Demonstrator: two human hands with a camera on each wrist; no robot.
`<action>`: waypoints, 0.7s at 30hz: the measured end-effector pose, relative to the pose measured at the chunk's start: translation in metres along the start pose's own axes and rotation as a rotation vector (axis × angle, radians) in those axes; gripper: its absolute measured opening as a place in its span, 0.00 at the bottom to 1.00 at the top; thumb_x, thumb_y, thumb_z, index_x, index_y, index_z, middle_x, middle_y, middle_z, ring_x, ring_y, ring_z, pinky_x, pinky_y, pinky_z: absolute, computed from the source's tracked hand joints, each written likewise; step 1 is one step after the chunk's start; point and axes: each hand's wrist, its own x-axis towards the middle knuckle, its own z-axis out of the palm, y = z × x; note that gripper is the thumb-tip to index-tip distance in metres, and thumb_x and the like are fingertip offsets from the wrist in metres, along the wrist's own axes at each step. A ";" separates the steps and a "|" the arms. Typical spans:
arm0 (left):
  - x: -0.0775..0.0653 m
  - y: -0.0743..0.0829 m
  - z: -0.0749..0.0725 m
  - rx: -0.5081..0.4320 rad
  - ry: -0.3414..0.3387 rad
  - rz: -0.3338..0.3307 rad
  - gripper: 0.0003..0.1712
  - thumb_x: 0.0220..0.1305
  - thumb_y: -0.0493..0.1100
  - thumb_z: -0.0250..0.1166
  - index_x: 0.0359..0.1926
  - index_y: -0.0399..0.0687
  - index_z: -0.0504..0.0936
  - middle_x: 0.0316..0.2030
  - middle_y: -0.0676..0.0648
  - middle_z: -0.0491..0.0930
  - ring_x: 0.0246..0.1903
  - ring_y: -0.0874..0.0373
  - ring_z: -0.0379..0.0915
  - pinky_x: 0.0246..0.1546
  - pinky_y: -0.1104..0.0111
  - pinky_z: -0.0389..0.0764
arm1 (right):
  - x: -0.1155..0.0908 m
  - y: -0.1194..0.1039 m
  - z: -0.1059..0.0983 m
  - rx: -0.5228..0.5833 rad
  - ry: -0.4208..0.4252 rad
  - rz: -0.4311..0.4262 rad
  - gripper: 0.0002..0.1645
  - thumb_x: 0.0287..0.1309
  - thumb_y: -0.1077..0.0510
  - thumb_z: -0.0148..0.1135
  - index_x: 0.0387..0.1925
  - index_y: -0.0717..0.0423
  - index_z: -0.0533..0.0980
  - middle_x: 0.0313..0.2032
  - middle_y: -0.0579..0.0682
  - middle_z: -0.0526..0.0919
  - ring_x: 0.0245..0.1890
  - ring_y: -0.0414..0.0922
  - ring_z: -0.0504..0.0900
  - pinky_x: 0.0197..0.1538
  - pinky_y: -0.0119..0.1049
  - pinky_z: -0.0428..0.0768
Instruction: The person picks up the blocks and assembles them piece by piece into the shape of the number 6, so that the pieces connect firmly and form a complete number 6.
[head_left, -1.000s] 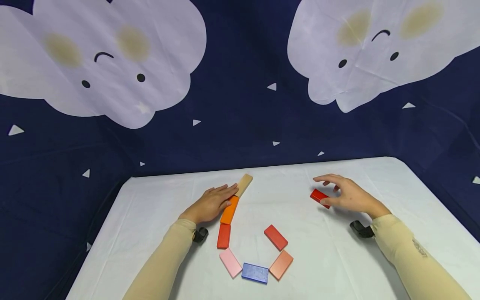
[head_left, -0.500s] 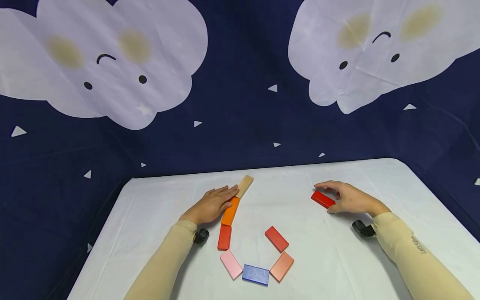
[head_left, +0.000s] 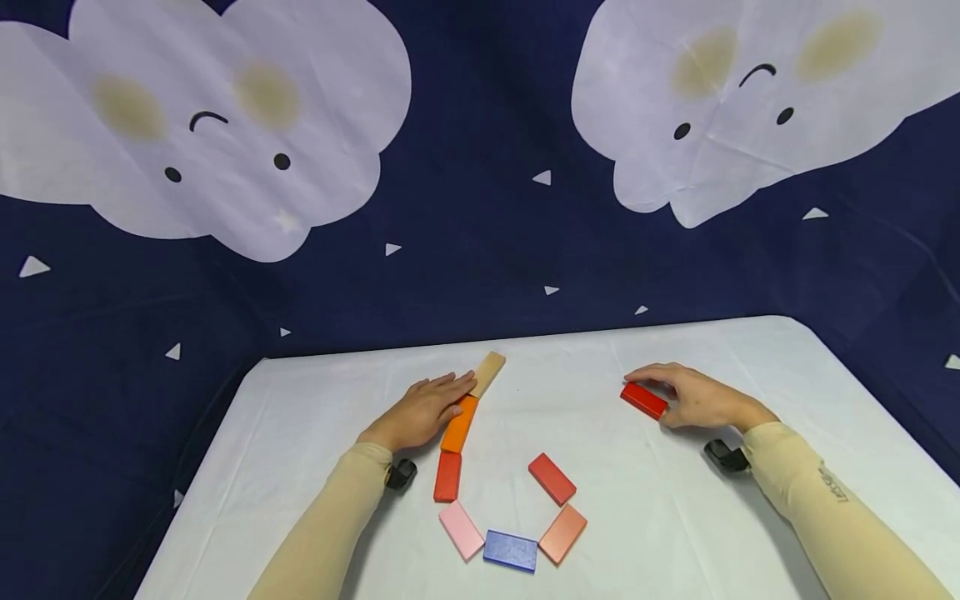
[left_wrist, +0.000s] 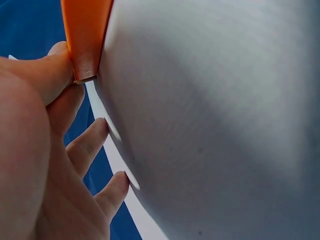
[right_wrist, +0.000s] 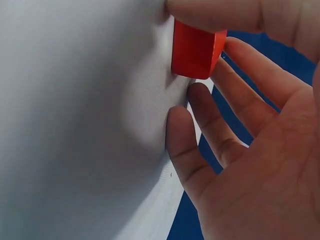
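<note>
In the head view my left hand [head_left: 423, 410] lies with fairly straight fingers against the left side of an orange block [head_left: 460, 424] and a beige wooden block [head_left: 488, 374]. The left wrist view shows the orange block's end [left_wrist: 86, 67] beside the thumb. My right hand [head_left: 697, 396] holds a bright red block [head_left: 643, 400] flat on the table, thumb at its near end and index finger at its far side. Up close in the right wrist view, the red block [right_wrist: 192, 52] sits between thumb and fingers; the other fingertips rest near the tabletop.
Below the orange block, a curve runs through a red block [head_left: 447, 477], a pink block [head_left: 461, 530], a blue block [head_left: 510, 551], a salmon block [head_left: 562, 534] and another red block [head_left: 552, 478]. The white table [head_left: 697, 533] ends at a dark blue cloud-print cloth [head_left: 480, 275].
My right hand has come down around the bright red block, which has turned slightly; its thumb and index finger now close on it. The left hand and the other blocks stay put.
</note>
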 end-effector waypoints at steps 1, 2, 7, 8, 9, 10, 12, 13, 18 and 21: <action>0.000 0.000 0.000 -0.003 0.000 0.000 0.31 0.79 0.50 0.51 0.78 0.54 0.59 0.76 0.53 0.57 0.76 0.49 0.50 0.73 0.43 0.49 | 0.000 0.000 0.000 0.001 0.001 0.001 0.43 0.42 0.68 0.71 0.66 0.53 0.73 0.60 0.61 0.74 0.51 0.53 0.73 0.52 0.48 0.77; 0.000 0.000 0.000 -0.003 0.000 -0.001 0.31 0.79 0.50 0.51 0.78 0.54 0.59 0.77 0.53 0.57 0.76 0.49 0.50 0.73 0.43 0.49 | 0.001 0.001 0.000 0.003 0.001 0.000 0.43 0.42 0.69 0.71 0.66 0.54 0.73 0.60 0.61 0.74 0.51 0.53 0.74 0.52 0.49 0.78; 0.000 0.000 0.000 0.002 -0.001 0.003 0.31 0.79 0.50 0.51 0.78 0.54 0.59 0.77 0.53 0.56 0.76 0.49 0.50 0.73 0.43 0.49 | 0.001 0.003 0.002 -0.009 0.024 0.011 0.41 0.45 0.66 0.72 0.66 0.56 0.74 0.60 0.61 0.76 0.51 0.52 0.75 0.53 0.49 0.78; 0.000 0.000 0.000 0.002 0.000 0.004 0.31 0.79 0.50 0.51 0.78 0.54 0.59 0.77 0.53 0.56 0.76 0.49 0.50 0.73 0.43 0.49 | 0.001 0.003 0.002 -0.013 0.031 0.012 0.41 0.46 0.64 0.73 0.66 0.57 0.73 0.60 0.61 0.76 0.52 0.52 0.76 0.53 0.49 0.79; 0.000 0.000 0.000 0.002 0.000 0.006 0.31 0.79 0.49 0.51 0.78 0.54 0.59 0.77 0.53 0.56 0.76 0.49 0.50 0.73 0.43 0.49 | 0.001 0.003 0.003 -0.017 0.038 0.015 0.41 0.47 0.61 0.75 0.66 0.57 0.73 0.60 0.61 0.76 0.52 0.52 0.76 0.54 0.49 0.79; 0.000 -0.001 0.000 0.000 0.001 0.008 0.31 0.79 0.49 0.51 0.78 0.53 0.59 0.77 0.53 0.56 0.76 0.48 0.50 0.73 0.43 0.49 | 0.001 0.003 0.004 -0.020 0.047 0.017 0.41 0.48 0.59 0.76 0.66 0.58 0.73 0.61 0.61 0.76 0.53 0.52 0.76 0.54 0.50 0.79; 0.000 0.000 0.000 -0.001 0.001 0.010 0.31 0.79 0.49 0.51 0.78 0.53 0.59 0.77 0.52 0.57 0.76 0.48 0.50 0.73 0.43 0.49 | 0.001 0.002 0.005 -0.022 0.064 0.018 0.42 0.48 0.55 0.78 0.65 0.59 0.73 0.61 0.61 0.76 0.55 0.54 0.76 0.55 0.51 0.79; 0.000 0.000 0.000 -0.001 0.000 0.010 0.31 0.79 0.49 0.51 0.78 0.53 0.59 0.77 0.52 0.57 0.76 0.48 0.50 0.73 0.43 0.49 | 0.001 0.002 0.006 -0.022 0.072 0.021 0.43 0.48 0.52 0.79 0.65 0.60 0.73 0.61 0.61 0.77 0.56 0.54 0.76 0.56 0.51 0.79; 0.000 0.000 0.000 0.002 -0.001 0.003 0.31 0.79 0.49 0.51 0.78 0.53 0.59 0.77 0.52 0.57 0.76 0.48 0.50 0.73 0.43 0.49 | 0.001 -0.001 0.008 -0.020 0.102 0.046 0.47 0.46 0.45 0.81 0.64 0.60 0.74 0.61 0.61 0.77 0.59 0.57 0.75 0.59 0.56 0.76; 0.000 0.000 0.000 0.002 0.000 0.001 0.31 0.79 0.49 0.51 0.78 0.54 0.59 0.77 0.53 0.57 0.76 0.48 0.50 0.73 0.43 0.49 | 0.000 -0.002 0.010 -0.030 0.106 0.065 0.48 0.44 0.43 0.82 0.64 0.59 0.74 0.61 0.60 0.76 0.60 0.58 0.74 0.62 0.58 0.73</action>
